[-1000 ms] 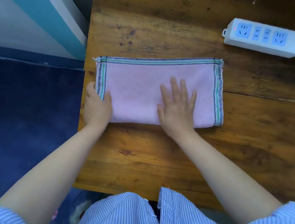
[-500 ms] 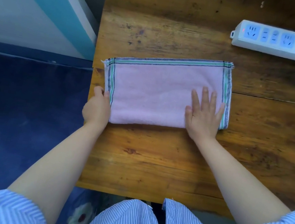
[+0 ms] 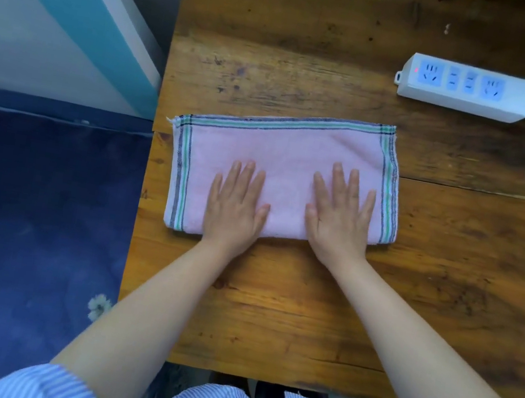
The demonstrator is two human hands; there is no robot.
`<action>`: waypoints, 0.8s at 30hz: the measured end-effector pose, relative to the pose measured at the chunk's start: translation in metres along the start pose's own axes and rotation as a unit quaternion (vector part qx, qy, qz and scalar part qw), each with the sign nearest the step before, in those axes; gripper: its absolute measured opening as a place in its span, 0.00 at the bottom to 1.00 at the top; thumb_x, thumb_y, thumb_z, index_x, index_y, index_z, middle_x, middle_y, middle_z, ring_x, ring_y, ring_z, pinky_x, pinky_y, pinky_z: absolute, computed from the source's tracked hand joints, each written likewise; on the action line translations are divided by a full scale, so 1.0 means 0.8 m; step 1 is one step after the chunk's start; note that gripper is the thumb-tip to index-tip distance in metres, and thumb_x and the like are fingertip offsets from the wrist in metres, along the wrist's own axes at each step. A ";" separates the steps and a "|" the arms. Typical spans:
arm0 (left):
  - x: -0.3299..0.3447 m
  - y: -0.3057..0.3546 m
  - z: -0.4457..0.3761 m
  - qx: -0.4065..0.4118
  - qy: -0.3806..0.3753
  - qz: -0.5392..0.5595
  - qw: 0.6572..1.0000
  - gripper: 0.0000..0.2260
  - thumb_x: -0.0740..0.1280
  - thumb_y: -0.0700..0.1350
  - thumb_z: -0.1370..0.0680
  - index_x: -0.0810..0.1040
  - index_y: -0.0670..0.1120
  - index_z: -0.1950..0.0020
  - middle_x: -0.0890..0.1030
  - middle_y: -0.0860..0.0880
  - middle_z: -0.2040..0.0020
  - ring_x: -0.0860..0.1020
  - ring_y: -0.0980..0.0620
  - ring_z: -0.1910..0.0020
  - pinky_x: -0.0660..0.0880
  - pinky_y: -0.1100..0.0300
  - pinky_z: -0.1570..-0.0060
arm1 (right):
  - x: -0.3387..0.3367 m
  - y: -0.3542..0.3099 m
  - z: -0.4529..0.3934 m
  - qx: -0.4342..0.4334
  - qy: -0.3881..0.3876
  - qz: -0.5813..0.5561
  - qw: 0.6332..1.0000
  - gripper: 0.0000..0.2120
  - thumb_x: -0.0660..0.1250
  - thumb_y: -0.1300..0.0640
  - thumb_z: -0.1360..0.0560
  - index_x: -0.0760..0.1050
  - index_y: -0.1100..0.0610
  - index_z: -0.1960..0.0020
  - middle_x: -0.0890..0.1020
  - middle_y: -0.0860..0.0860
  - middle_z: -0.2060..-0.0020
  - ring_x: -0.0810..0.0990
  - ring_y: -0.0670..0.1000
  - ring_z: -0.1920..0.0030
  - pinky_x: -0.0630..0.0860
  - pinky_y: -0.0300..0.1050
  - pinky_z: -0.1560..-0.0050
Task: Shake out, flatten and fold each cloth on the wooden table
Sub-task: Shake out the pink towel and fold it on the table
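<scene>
Pressing flat: left grip, right grip on cloth.

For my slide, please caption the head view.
Both hands, left and right, press flat on a folded pink cloth.

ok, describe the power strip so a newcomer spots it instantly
Start at the wooden table. On its far right part, beyond the pink cloth, lies the power strip. It is the only hard white thing there, with blue sockets and a grey cable running off right.
</scene>
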State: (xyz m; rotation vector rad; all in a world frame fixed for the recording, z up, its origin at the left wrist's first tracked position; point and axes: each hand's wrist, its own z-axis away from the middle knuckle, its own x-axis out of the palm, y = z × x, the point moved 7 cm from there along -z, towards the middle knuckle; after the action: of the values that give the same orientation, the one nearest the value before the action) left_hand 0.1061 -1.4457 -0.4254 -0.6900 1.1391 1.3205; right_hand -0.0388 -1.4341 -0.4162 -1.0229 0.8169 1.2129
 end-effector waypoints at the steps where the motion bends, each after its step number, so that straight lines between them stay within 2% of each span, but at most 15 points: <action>1: 0.007 -0.004 -0.001 0.001 -0.007 -0.014 1.000 0.25 0.55 0.52 0.29 0.77 0.41 0.38 0.78 0.40 0.38 0.77 0.38 0.39 0.65 0.45 0.36 | 0.005 0.009 -0.002 0.010 -0.024 0.004 1.000 0.36 0.31 0.42 0.32 0.49 0.50 0.25 0.47 0.53 0.24 0.43 0.57 0.24 0.35 0.57 0.29; 4: 0.016 -0.009 0.001 0.005 -0.003 0.000 1.000 0.29 0.50 0.56 0.27 0.69 0.44 0.30 0.68 0.41 0.29 0.65 0.38 0.29 0.52 0.38 0.31 | 0.002 0.051 0.007 0.072 -0.014 -0.013 0.997 0.36 0.32 0.41 0.31 0.49 0.50 0.25 0.46 0.53 0.24 0.42 0.57 0.24 0.40 0.60 0.28; 7: 0.012 -0.005 0.003 -0.013 -0.018 0.018 1.000 0.34 0.41 0.60 0.28 0.58 0.48 0.25 0.56 0.45 0.24 0.51 0.42 0.24 0.40 0.42 0.30 | -0.011 0.086 0.021 0.188 0.009 -0.090 0.978 0.28 0.49 0.45 0.22 0.50 0.55 0.25 0.48 0.56 0.24 0.46 0.58 0.25 0.47 0.56 0.27; 9: 0.013 -0.006 0.003 -0.023 -0.020 -0.001 1.000 0.36 0.37 0.61 0.30 0.53 0.50 0.24 0.51 0.47 0.23 0.47 0.44 0.23 0.39 0.43 0.29 | -0.024 0.096 0.026 0.250 0.044 -0.151 0.955 0.31 0.59 0.49 0.23 0.52 0.58 0.26 0.53 0.57 0.25 0.53 0.59 0.26 0.55 0.54 0.30; 11: 0.017 -0.010 0.001 -0.029 -0.021 -0.008 0.999 0.36 0.36 0.60 0.31 0.52 0.50 0.24 0.51 0.47 0.22 0.47 0.44 0.23 0.40 0.42 0.28 | -0.033 0.098 0.025 0.284 0.062 -0.186 0.939 0.33 0.63 0.51 0.25 0.53 0.59 0.27 0.60 0.58 0.28 0.58 0.59 0.30 0.61 0.53 0.33; 14: 0.014 -0.007 0.000 -0.024 0.001 -0.022 0.999 0.32 0.45 0.58 0.27 0.65 0.46 0.28 0.64 0.42 0.27 0.61 0.39 0.27 0.53 0.36 0.32 | -0.028 0.096 0.023 0.318 0.055 -0.225 0.920 0.31 0.65 0.53 0.26 0.56 0.61 0.28 0.65 0.61 0.33 0.65 0.63 0.35 0.65 0.50 0.37; 15: 0.011 -0.006 -0.001 -0.021 0.015 -0.025 0.999 0.31 0.46 0.58 0.27 0.66 0.45 0.28 0.65 0.42 0.27 0.62 0.38 0.28 0.55 0.35 0.32 | -0.026 0.095 0.022 0.331 0.049 -0.243 0.910 0.30 0.65 0.54 0.26 0.58 0.61 0.29 0.67 0.62 0.35 0.68 0.63 0.37 0.68 0.50 0.40; 18: 0.011 -0.002 -0.002 -0.030 -0.019 -0.024 0.999 0.39 0.36 0.61 0.32 0.56 0.49 0.24 0.53 0.46 0.23 0.50 0.44 0.23 0.45 0.41 0.28 | -0.020 0.104 0.011 0.362 0.032 -0.315 0.877 0.22 0.67 0.57 0.28 0.67 0.63 0.36 0.75 0.61 0.40 0.74 0.62 0.42 0.72 0.48 0.49; 20: 0.001 0.000 -0.004 -0.038 -0.021 -0.004 0.999 0.42 0.33 0.61 0.36 0.54 0.50 0.24 0.50 0.48 0.23 0.47 0.47 0.23 0.42 0.43 0.28 | -0.021 0.110 0.006 0.371 0.026 -0.360 0.855 0.19 0.67 0.59 0.30 0.72 0.63 0.41 0.78 0.59 0.44 0.77 0.59 0.49 0.70 0.44 0.56; 22: -0.012 0.008 -0.013 -0.034 -0.006 0.012 0.999 0.40 0.35 0.62 0.34 0.53 0.50 0.24 0.49 0.48 0.22 0.46 0.48 0.23 0.42 0.46 0.28 | -0.026 0.113 0.005 0.384 0.026 -0.413 0.825 0.16 0.68 0.60 0.30 0.74 0.63 0.44 0.79 0.57 0.48 0.76 0.55 0.54 0.70 0.43 0.58; 24: -0.016 0.018 -0.024 -0.014 0.003 0.004 1.000 0.33 0.41 0.62 0.26 0.48 0.49 0.23 0.45 0.49 0.22 0.43 0.49 0.23 0.42 0.47 0.27 | -0.032 0.111 0.009 0.389 0.022 -0.474 0.790 0.13 0.68 0.60 0.29 0.75 0.63 0.46 0.78 0.55 0.52 0.76 0.53 0.57 0.74 0.42 0.60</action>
State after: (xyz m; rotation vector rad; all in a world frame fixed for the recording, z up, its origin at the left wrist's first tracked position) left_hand 0.0891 -1.4655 -0.4176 -0.7106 1.1301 1.3445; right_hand -0.1312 -1.4323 -0.4063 -0.5944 0.5968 -0.0578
